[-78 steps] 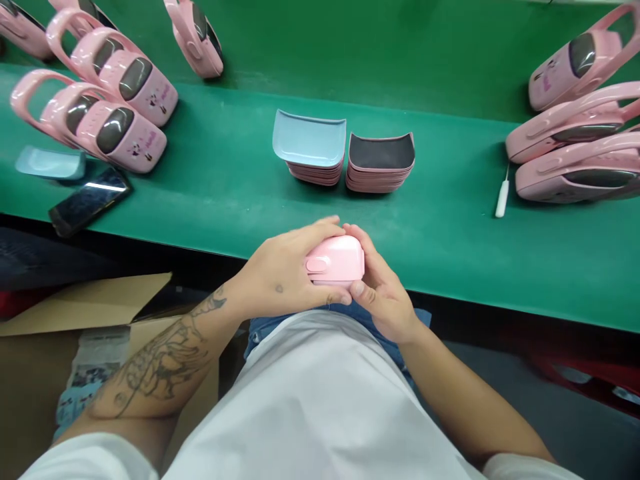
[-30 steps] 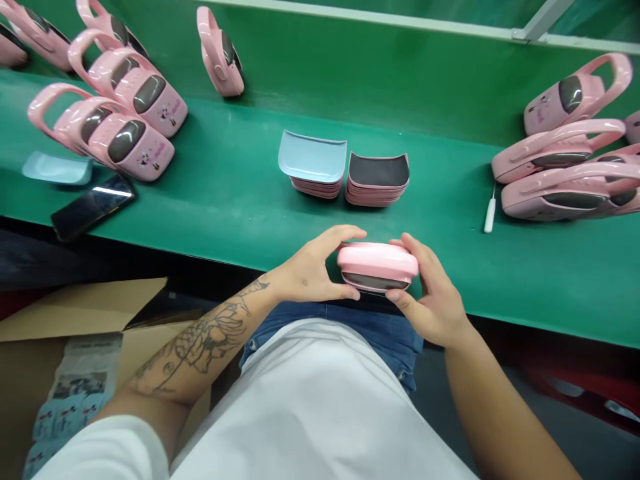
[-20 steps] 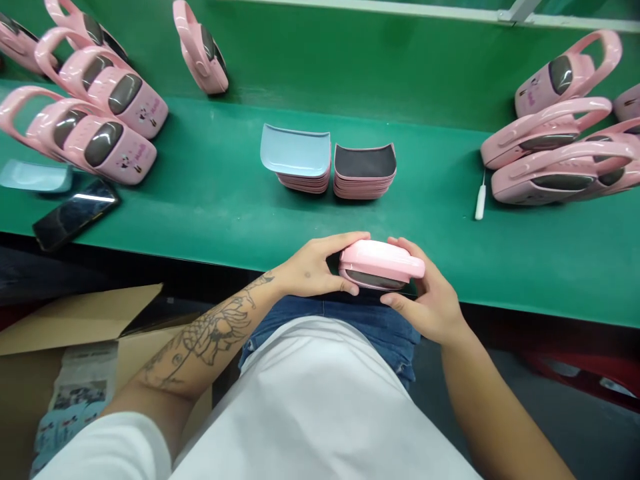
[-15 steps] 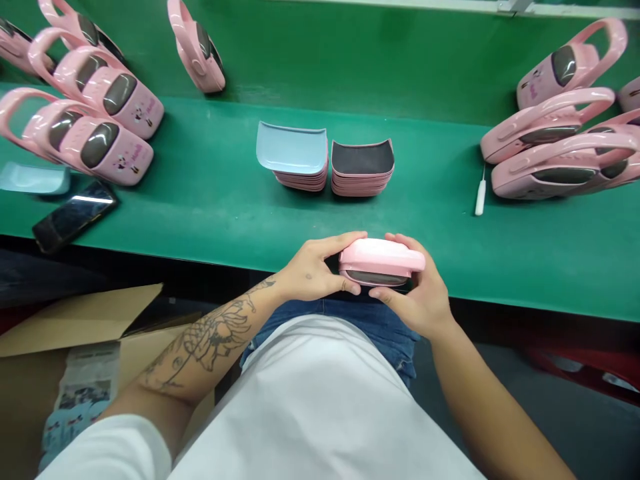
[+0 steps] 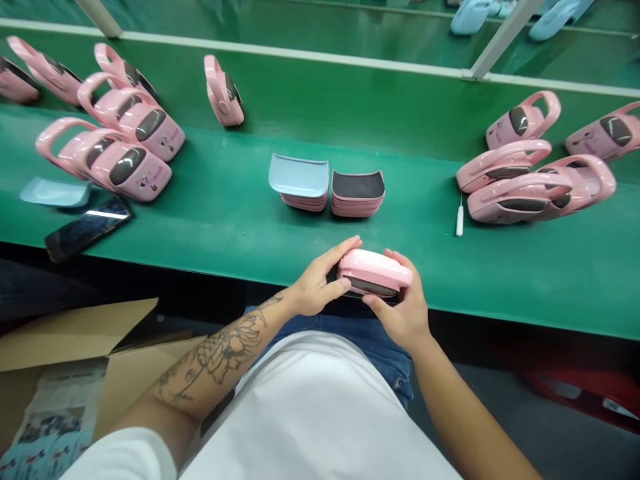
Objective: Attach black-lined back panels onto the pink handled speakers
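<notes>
Both hands were on it. The left hand [image 5: 315,290] pinched the left end of the pink casing [image 5: 374,272] between thumb and fingers. The right hand [image 5: 403,313] gripped the right end from beneath, thumb along the near edge. The casing sat level between them at the near edge of the green bench [image 5: 225,220], its dark window facing the person.

Straight beyond the hands stood two stacks of curved panels side by side: a blue-topped stack [image 5: 299,180] on the left, a dark-topped stack [image 5: 358,190] on the right. Out past the right hand lay a small white tool [image 5: 459,223], then a heap of pink handled units [image 5: 520,193]. Well out past the left hand were more pink units [image 5: 127,157], a phone [image 5: 89,227] and a loose blue panel [image 5: 55,192]. Down beside the left forearm, an open cardboard box [image 5: 75,330] held printed packets [image 5: 55,417].
</notes>
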`<state>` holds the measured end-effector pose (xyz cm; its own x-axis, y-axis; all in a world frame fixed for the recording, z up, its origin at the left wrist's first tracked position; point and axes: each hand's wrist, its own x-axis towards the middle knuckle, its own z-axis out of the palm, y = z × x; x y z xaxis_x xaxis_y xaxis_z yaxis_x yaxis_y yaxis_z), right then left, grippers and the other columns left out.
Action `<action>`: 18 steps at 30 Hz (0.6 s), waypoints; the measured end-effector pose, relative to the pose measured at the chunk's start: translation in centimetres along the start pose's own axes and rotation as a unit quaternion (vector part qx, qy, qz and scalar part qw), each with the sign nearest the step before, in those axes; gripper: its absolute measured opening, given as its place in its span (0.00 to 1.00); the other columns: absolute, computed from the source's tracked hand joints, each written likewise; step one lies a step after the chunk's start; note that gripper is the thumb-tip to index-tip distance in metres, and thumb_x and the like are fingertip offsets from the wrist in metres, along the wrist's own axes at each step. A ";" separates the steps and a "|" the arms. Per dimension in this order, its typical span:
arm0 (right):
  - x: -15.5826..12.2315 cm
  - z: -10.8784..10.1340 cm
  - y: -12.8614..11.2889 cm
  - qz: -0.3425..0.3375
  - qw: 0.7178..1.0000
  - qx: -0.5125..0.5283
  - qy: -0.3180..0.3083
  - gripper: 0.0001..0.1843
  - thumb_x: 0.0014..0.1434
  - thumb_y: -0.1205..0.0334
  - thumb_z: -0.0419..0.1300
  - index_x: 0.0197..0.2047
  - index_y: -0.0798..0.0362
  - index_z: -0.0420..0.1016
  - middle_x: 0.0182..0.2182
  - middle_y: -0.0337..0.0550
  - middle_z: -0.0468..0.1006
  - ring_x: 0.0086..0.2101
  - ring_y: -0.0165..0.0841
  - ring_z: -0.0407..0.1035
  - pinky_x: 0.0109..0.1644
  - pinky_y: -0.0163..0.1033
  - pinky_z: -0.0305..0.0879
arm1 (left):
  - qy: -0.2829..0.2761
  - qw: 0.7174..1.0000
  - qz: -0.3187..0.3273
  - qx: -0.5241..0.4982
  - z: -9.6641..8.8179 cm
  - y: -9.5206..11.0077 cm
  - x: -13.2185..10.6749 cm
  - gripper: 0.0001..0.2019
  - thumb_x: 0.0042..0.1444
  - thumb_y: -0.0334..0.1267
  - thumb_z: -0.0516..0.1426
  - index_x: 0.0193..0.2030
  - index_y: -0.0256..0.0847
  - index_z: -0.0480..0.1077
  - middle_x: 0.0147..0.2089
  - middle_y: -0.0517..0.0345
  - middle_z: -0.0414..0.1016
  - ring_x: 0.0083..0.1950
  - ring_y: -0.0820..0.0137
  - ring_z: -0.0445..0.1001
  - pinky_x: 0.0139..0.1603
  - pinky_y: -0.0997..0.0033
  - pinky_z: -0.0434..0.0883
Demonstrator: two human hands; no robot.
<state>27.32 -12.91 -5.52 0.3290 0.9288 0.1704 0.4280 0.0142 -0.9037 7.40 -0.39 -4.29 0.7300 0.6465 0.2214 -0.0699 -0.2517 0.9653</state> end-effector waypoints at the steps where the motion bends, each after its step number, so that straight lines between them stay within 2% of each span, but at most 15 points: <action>1: -0.1 0.1 -0.3 -0.003 1.000 0.000 0.000 0.48 0.57 0.44 0.74 0.74 0.48 0.62 0.71 0.59 0.67 0.66 0.54 0.68 0.69 0.64 0.68 | 0.033 0.999 -0.003 -0.015 0.6 -0.1 0.1 0.37 0.67 0.59 0.57 0.77 0.42 0.61 0.77 0.40 0.66 0.76 0.50 0.67 0.77 0.47 0.63; 4: -0.6 0.8 -1.3 -0.006 1.000 -0.015 0.023 0.43 0.62 0.45 0.70 0.74 0.49 0.62 0.70 0.59 0.69 0.65 0.54 0.69 0.68 0.64 0.69 | 0.125 0.991 -0.032 -0.046 2.7 0.0 1.0 0.38 0.64 0.69 0.53 0.66 0.38 0.73 0.67 0.40 0.77 0.67 0.49 0.75 0.72 0.50 0.69; 6: -1.1 1.3 -1.7 0.005 0.998 -0.040 0.053 0.40 0.63 0.45 0.69 0.73 0.48 0.63 0.67 0.58 0.72 0.63 0.54 0.71 0.65 0.64 0.72 | 0.170 0.983 -0.045 -0.061 3.6 0.3 1.9 0.37 0.65 0.70 0.52 0.56 0.37 0.78 0.56 0.40 0.83 0.58 0.50 0.80 0.64 0.51 0.74; 8: -1.4 1.7 -1.8 -0.005 0.995 -0.072 0.075 0.38 0.64 0.44 0.68 0.72 0.47 0.65 0.63 0.57 0.75 0.59 0.56 0.75 0.60 0.66 0.75 | 0.195 0.978 -0.042 -0.066 3.7 0.7 2.6 0.36 0.68 0.68 0.47 0.47 0.36 0.80 0.47 0.39 0.85 0.50 0.51 0.82 0.56 0.52 0.77; 11: -1.6 1.9 -1.7 -0.084 0.990 -0.097 0.053 0.38 0.61 0.44 0.69 0.70 0.42 0.67 0.60 0.56 0.78 0.55 0.59 0.77 0.57 0.71 0.76 | 0.188 0.979 -0.027 -0.072 2.8 1.7 2.8 0.37 0.69 0.67 0.44 0.39 0.36 0.81 0.40 0.39 0.86 0.43 0.51 0.83 0.48 0.52 0.78; 15: -1.7 2.5 -2.4 -0.147 0.985 -0.087 0.027 0.43 0.60 0.45 0.70 0.75 0.38 0.62 0.62 0.55 0.77 0.56 0.63 0.77 0.55 0.74 0.78 | 0.181 0.981 -0.003 -0.071 1.5 3.2 1.4 0.38 0.67 0.69 0.44 0.37 0.38 0.82 0.38 0.40 0.86 0.40 0.51 0.84 0.44 0.52 0.78; 18: -1.7 3.0 -3.0 -0.160 0.982 -0.090 0.052 0.41 0.58 0.45 0.71 0.72 0.40 0.67 0.60 0.55 0.79 0.53 0.63 0.79 0.51 0.70 0.81 | 0.186 0.979 0.028 -0.080 0.9 4.3 0.4 0.36 0.68 0.68 0.45 0.46 0.39 0.82 0.44 0.41 0.86 0.45 0.51 0.84 0.49 0.51 0.79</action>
<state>22.96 -13.44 -4.33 0.2342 0.8447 0.4813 0.6614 0.2244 -0.7157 7.95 -1.87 -0.17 0.4254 0.8604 0.2805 -0.2292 -0.1974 0.9532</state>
